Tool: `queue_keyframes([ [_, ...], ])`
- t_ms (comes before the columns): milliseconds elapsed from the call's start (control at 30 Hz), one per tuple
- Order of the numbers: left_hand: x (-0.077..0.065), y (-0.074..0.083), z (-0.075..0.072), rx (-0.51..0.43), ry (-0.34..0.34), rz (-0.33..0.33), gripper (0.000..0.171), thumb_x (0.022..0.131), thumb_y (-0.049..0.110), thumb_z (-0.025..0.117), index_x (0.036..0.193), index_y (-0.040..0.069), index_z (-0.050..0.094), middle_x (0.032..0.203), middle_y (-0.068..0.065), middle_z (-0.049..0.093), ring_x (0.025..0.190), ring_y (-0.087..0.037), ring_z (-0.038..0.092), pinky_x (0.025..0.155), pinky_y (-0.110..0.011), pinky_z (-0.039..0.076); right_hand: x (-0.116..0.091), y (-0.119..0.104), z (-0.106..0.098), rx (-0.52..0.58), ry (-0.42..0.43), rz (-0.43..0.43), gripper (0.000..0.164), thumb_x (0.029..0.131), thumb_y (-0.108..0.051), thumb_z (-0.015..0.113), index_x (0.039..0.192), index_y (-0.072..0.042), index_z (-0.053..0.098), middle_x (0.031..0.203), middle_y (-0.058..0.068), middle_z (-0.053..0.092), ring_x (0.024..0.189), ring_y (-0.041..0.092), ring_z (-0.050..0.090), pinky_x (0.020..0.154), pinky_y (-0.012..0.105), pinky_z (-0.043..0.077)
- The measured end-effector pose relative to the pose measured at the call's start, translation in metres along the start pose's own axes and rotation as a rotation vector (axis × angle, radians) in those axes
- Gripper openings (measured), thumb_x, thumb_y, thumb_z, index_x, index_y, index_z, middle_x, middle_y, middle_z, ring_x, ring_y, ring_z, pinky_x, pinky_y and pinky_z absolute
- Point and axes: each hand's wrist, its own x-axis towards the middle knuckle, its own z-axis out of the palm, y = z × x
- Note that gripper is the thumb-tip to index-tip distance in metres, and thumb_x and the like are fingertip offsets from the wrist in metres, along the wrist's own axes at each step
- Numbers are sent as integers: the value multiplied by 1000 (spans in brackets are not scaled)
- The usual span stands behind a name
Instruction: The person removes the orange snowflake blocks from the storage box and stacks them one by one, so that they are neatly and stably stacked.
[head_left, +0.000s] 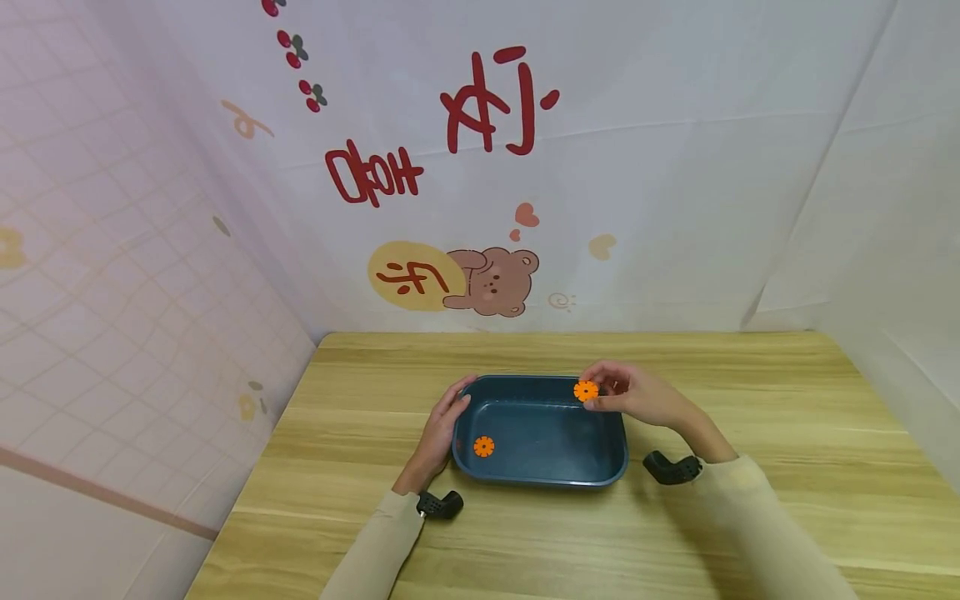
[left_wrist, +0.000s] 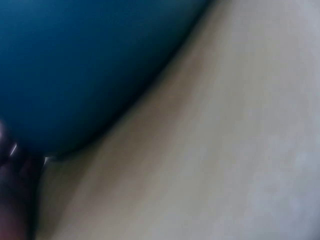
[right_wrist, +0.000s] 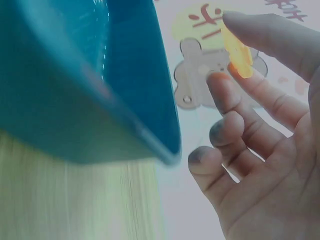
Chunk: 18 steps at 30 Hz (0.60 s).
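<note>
A dark blue rectangular tub [head_left: 551, 442] with rounded corners is on the wooden table. My left hand [head_left: 435, 437] grips its left wall, thumb at the rim and fingers along the outside; the left wrist view shows mostly the blurred tub wall [left_wrist: 85, 65]. Over the tub's far right corner, my right hand [head_left: 639, 396] pinches an orange notched plastic disc [head_left: 587, 391] between thumb and forefinger. In the right wrist view the disc [right_wrist: 237, 54] appears edge-on, with the other fingers loosely bent. Another orange notched disc [head_left: 483, 447] lies inside the tub, near its left end.
Around the tub spreads the light wooden table [head_left: 547, 550]. A white wall sheet [head_left: 675, 208] with red characters and a printed bear rises behind its back edge. To the left hangs a grid-patterned sheet [head_left: 127, 275]. Each wrist carries a black device.
</note>
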Motion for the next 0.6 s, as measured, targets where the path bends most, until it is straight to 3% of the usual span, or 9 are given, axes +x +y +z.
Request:
queue_keyframes([
  [233,0,-1,0,2,4,-1,48,107,32,44,150,11,42,159,-7,32,144,-23,31,114,-35,29,-18,12,-14,-32,90,28,29,84,-23,80,110,-15,67,85,4,57,66,18,47,55,25,37],
  [433,0,0,1,7,13,9,48,107,30,44,150,8,42,158,-6,34,145,-23,30,110,-23,31,-34,28,-22,-10,139,39,29,86,-18,78,112,-12,66,84,5,55,69,17,46,59,26,37],
  [600,0,1,2,5,27,5,47,106,30,45,149,10,45,156,-4,38,144,-23,32,109,-21,33,-45,45,-28,-14,182,67,28,88,-15,75,114,-12,66,92,8,55,71,17,47,61,26,39],
])
